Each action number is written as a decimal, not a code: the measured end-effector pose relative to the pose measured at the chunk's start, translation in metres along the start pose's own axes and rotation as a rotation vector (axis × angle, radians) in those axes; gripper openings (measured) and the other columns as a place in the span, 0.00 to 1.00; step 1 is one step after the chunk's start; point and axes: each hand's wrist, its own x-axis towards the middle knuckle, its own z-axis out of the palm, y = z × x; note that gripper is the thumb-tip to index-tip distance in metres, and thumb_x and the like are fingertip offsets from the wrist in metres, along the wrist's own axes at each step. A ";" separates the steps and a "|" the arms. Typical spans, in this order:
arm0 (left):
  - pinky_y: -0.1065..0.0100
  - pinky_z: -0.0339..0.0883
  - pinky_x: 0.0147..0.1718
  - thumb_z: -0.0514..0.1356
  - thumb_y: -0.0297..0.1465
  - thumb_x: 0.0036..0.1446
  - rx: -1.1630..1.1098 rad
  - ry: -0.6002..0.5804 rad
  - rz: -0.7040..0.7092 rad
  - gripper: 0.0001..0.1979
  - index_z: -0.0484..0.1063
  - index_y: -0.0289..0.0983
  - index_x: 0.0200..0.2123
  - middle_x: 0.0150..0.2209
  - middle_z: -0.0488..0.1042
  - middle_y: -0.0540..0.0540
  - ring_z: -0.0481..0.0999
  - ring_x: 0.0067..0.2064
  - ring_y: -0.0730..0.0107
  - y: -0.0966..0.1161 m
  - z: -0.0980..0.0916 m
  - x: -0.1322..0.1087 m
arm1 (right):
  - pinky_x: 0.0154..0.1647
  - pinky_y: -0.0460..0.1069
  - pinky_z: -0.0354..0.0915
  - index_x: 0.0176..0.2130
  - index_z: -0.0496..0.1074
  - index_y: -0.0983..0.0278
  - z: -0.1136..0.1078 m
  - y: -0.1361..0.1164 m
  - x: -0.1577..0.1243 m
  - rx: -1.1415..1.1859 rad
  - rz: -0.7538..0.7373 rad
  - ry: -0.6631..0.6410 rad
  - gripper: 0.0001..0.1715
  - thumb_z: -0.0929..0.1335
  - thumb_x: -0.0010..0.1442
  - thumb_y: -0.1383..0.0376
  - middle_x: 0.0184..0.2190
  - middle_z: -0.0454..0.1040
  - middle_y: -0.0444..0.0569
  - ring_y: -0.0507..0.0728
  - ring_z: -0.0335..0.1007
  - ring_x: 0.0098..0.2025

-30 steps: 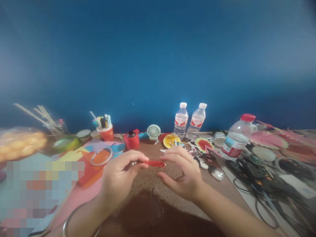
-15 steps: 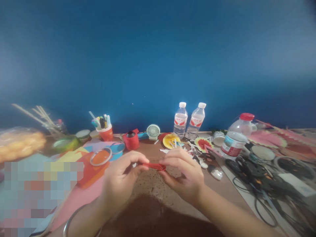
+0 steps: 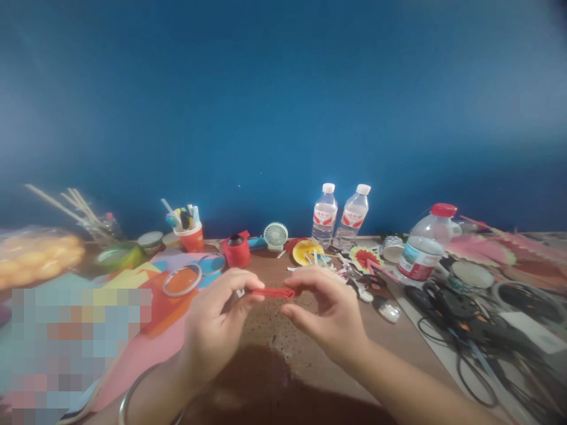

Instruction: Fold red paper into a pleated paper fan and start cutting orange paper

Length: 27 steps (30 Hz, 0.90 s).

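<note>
A narrow folded strip of red paper (image 3: 273,292) hangs level above the brown table (image 3: 283,345), between both hands. My left hand (image 3: 217,321) pinches the strip's left end between thumb and fingertips. My right hand (image 3: 330,313) curls around the right end, forefinger above it and thumb just below, the tips lightly on the paper. A metal bangle (image 3: 133,392) circles my left wrist.
Coloured paper sheets (image 3: 150,307) and a tape ring (image 3: 181,280) lie at left. At the back stand an orange pen cup (image 3: 190,236), a red holder (image 3: 236,251), a small fan (image 3: 276,236) and two water bottles (image 3: 336,218). Paper rosettes (image 3: 308,251), a large bottle (image 3: 423,248) and cables (image 3: 478,330) fill the right.
My right hand closed its thumb and finger onto the strip's right end, then loosened slightly. The strip stayed level between both hands.
</note>
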 end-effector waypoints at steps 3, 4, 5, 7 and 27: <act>0.70 0.63 0.31 0.58 0.27 0.53 0.022 0.037 0.043 0.02 0.68 0.39 0.32 0.29 0.70 0.51 0.70 0.31 0.72 -0.001 0.001 -0.001 | 0.30 0.47 0.66 0.31 0.73 0.62 0.006 -0.001 -0.002 0.271 0.294 -0.035 0.10 0.73 0.45 0.65 0.28 0.72 0.46 0.52 0.68 0.30; 0.70 0.63 0.31 0.58 0.26 0.53 0.017 0.033 0.056 0.03 0.68 0.39 0.32 0.29 0.69 0.51 0.70 0.31 0.72 -0.001 0.001 -0.001 | 0.29 0.46 0.65 0.30 0.73 0.63 0.007 -0.001 -0.002 0.354 0.364 -0.038 0.08 0.73 0.45 0.65 0.27 0.72 0.45 0.51 0.68 0.29; 0.70 0.63 0.31 0.58 0.25 0.53 0.010 0.027 0.068 0.04 0.68 0.39 0.32 0.29 0.69 0.51 0.69 0.31 0.72 -0.001 0.002 -0.002 | 0.29 0.45 0.64 0.28 0.73 0.63 0.009 -0.002 -0.003 0.424 0.419 -0.032 0.07 0.73 0.45 0.65 0.26 0.73 0.44 0.50 0.67 0.28; 0.70 0.63 0.31 0.57 0.23 0.53 -0.005 0.015 0.082 0.06 0.68 0.39 0.33 0.29 0.69 0.50 0.69 0.32 0.72 -0.001 0.003 -0.004 | 0.28 0.44 0.63 0.26 0.73 0.64 0.012 -0.002 -0.004 0.542 0.505 -0.006 0.06 0.73 0.44 0.66 0.23 0.72 0.42 0.48 0.65 0.26; 0.67 0.66 0.32 0.57 0.16 0.49 0.017 0.114 0.253 0.13 0.67 0.37 0.36 0.29 0.69 0.49 0.70 0.33 0.71 -0.007 0.008 -0.006 | 0.23 0.41 0.59 0.26 0.76 0.68 0.030 -0.009 -0.016 0.972 0.832 0.224 0.09 0.75 0.39 0.69 0.20 0.70 0.44 0.46 0.61 0.22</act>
